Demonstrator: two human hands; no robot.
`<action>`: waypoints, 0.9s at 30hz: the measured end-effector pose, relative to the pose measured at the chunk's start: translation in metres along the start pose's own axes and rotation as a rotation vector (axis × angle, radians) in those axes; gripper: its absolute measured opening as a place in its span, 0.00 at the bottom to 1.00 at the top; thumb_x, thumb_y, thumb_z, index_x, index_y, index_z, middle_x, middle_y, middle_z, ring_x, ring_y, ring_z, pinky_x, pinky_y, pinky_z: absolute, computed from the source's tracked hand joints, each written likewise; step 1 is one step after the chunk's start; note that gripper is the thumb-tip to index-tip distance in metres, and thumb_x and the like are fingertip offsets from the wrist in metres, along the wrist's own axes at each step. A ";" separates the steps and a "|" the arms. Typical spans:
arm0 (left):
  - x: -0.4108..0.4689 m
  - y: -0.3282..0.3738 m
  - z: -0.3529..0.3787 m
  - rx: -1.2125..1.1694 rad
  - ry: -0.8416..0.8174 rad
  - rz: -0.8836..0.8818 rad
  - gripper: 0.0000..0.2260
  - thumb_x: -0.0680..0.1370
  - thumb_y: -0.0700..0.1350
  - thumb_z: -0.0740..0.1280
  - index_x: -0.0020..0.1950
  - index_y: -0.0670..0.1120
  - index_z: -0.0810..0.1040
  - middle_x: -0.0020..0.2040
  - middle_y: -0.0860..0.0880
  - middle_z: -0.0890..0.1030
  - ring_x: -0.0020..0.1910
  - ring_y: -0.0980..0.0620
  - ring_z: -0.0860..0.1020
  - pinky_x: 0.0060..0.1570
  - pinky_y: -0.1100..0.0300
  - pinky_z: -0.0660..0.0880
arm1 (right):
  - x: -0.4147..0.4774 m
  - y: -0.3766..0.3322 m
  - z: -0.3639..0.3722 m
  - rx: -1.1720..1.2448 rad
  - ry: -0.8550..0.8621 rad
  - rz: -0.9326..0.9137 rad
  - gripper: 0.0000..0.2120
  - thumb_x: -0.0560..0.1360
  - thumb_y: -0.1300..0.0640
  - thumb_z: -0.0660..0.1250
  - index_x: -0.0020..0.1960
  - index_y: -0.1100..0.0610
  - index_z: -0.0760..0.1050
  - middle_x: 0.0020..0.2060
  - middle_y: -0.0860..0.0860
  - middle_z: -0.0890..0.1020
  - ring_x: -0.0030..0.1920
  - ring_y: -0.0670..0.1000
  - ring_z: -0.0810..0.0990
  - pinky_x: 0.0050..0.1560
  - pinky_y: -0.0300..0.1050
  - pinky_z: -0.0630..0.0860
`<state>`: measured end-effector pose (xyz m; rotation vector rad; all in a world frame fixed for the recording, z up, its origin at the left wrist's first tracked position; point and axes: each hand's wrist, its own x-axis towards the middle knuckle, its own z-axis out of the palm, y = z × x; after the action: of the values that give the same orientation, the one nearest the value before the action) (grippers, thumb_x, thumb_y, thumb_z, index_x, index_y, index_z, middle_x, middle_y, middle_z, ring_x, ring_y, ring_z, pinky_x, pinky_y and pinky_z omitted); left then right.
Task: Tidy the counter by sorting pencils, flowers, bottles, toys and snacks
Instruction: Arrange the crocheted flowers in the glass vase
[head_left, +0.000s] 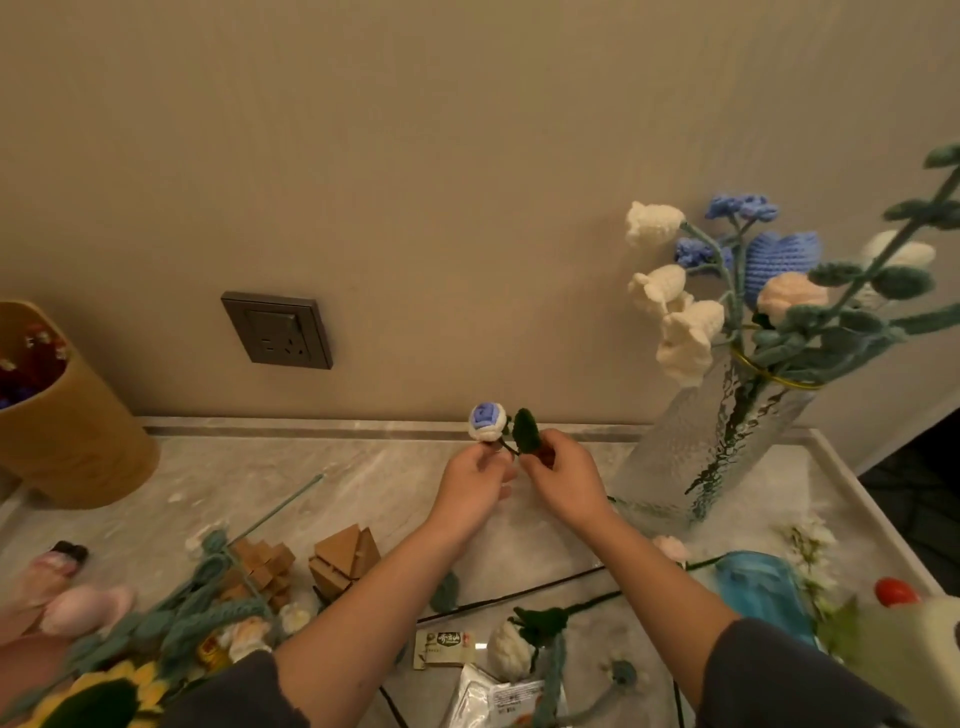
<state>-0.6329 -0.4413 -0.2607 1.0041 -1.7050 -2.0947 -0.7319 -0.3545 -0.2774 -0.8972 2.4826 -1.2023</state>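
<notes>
- While most of the clutter is unsorted, the tan holder (78, 441) at far left of the tabletop (363, 483) already carries some coloured items. They are blurred, possibly pencils; cannot confirm.
- Lower left: pink plush toy (78, 608), sunflower (98, 696) and teal crochet stems (208, 597) lie loose in one heap. Wooden puzzle pieces (345, 564) sit just beside them. None sorted.
- Centre: left hand (475, 483) pinches the stem just under the crochet bud (487, 422). The bud has a blue heart and white outer petals and is held upright above the tabletop, clear of everything else.
- Right hand (563, 480) pinches the same stem at its dark green leaf, fingers curled. The two hands are nearly touching.
- Near edge, between the forearms: snack packet (444, 644) and a white crochet flower (511, 657) lying flat on its long stem.
- Right: glass vase (711, 447) holds a bunch of white, blue and peach crochet flowers with teal sprays. Judged: flower sorting is partly done.
- Far right: blue object (763, 597) and red-capped item (896, 592), identity unclear, both loose.
- Progress estimate: early to middle. The bud probably goes to the vase next. Several flowers, the toys and the snacks remain.
</notes>
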 end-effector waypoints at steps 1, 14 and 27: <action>0.000 0.000 0.005 -0.051 0.003 -0.035 0.08 0.80 0.39 0.61 0.57 0.44 0.77 0.55 0.43 0.82 0.54 0.49 0.81 0.56 0.54 0.78 | -0.002 0.000 -0.002 0.007 -0.009 -0.006 0.06 0.74 0.61 0.69 0.45 0.51 0.77 0.36 0.46 0.79 0.38 0.44 0.77 0.38 0.39 0.70; 0.016 -0.019 0.035 -0.519 0.223 -0.331 0.09 0.81 0.35 0.58 0.59 0.44 0.72 0.59 0.41 0.76 0.50 0.49 0.76 0.59 0.50 0.74 | -0.062 -0.014 -0.066 0.180 0.763 -0.165 0.14 0.68 0.67 0.69 0.40 0.50 0.70 0.34 0.48 0.72 0.34 0.47 0.69 0.36 0.38 0.68; -0.001 -0.017 0.084 -0.446 0.311 -0.384 0.25 0.80 0.36 0.59 0.76 0.45 0.55 0.69 0.42 0.68 0.51 0.49 0.74 0.59 0.55 0.73 | -0.071 0.024 -0.087 0.249 0.902 0.187 0.30 0.63 0.50 0.75 0.61 0.49 0.66 0.55 0.45 0.67 0.52 0.41 0.69 0.52 0.30 0.69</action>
<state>-0.6825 -0.3724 -0.2700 1.4882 -0.8950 -2.2430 -0.7264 -0.2447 -0.2441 -0.0116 2.8152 -2.1142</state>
